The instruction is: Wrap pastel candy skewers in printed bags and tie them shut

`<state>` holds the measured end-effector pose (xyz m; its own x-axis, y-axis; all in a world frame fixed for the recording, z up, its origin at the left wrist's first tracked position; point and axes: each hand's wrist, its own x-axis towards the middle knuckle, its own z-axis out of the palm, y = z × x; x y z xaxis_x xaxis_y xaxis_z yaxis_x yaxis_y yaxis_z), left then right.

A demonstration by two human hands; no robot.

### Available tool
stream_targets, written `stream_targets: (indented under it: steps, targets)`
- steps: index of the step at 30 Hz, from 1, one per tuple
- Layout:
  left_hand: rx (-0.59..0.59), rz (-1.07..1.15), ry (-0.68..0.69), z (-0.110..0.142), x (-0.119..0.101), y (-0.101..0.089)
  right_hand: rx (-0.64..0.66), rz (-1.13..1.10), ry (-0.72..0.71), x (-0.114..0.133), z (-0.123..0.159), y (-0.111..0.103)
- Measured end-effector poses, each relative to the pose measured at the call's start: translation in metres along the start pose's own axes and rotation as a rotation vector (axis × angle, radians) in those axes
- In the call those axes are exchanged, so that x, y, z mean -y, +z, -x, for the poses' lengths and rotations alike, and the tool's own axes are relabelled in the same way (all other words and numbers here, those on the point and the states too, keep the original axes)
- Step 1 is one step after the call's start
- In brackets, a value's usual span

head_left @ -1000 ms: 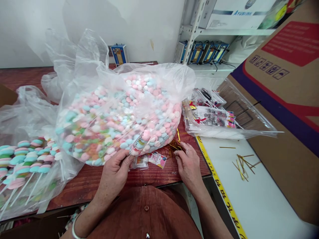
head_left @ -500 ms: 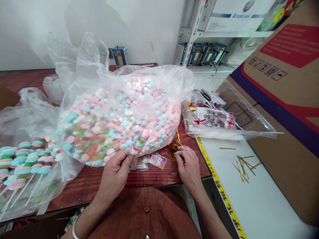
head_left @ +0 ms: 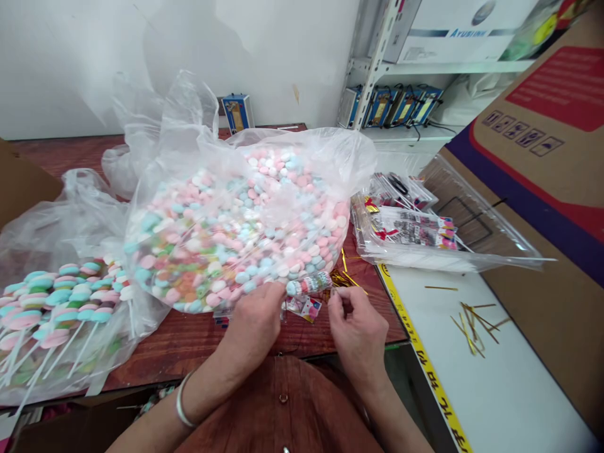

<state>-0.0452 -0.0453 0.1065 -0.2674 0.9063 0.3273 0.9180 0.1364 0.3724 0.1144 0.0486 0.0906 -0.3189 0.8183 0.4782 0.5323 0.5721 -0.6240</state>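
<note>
My left hand (head_left: 259, 314) is closed round one end of a small clear printed bag of marshmallows (head_left: 309, 284), which lies almost level and points right. At the bag's far end, the fingertips of my right hand (head_left: 358, 321) are pinched together; what they hold is too small to make out. Gold twist ties (head_left: 342, 278) lie just behind those fingertips. Beneath the small bag, a printed packet (head_left: 309, 308) rests on the dark red wooden table (head_left: 189, 340). A large clear sack of pastel marshmallows (head_left: 245, 233) spreads out behind both hands.
Marshmallow sticks (head_left: 61, 296) lie on plastic at the left. To the right, a clear tray (head_left: 415, 255) holds printed bags and red-and-gold bows. More gold ties (head_left: 474, 327) lie on a white surface (head_left: 519, 377). A large cardboard box (head_left: 542, 207) stands at far right.
The small bag has swung from pointing up and right to nearly level, its end now at my right fingertips. My left hand has moved right and turned. The view has shifted slightly.
</note>
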Motion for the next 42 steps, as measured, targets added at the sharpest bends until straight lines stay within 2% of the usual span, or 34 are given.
stream_targets:
  steps: [3, 6, 18, 31, 33, 35, 39, 42]
  targets:
    - [-0.013, -0.067, 0.095, -0.005, -0.011, 0.01, 0.023, 0.242, -0.246, 0.02, 0.003, 0.007]
    - [-0.034, -0.042, 0.138, -0.007, -0.016, 0.016, 0.054, 0.327, -0.312, 0.027, 0.005, 0.015]
    - [-0.158, 0.033, 0.153, 0.0, -0.009, 0.026, 0.086, 0.314, -0.258, 0.029, 0.007, 0.021]
    - [-0.229, 0.08, 0.219, 0.004, -0.001, 0.03, 0.149, 0.14, -0.128, 0.032, 0.007, 0.02]
    - [-0.237, 0.187, 0.141, 0.001, -0.002, 0.028, 0.157, 0.048, -0.091, 0.031, 0.008, 0.02]
    - [-0.221, 0.389, -0.034, -0.004, -0.005, 0.026, 0.186, -0.125, -0.011, 0.03, 0.008, 0.019]
    - [-0.096, 1.077, -0.485, -0.015, -0.015, 0.022, 0.269, -0.561, 0.251, 0.032, 0.003, 0.018]
    - [-0.046, 1.586, -0.677, -0.021, -0.021, 0.023, 0.326, -0.806, 0.396, 0.029, -0.002, 0.019]
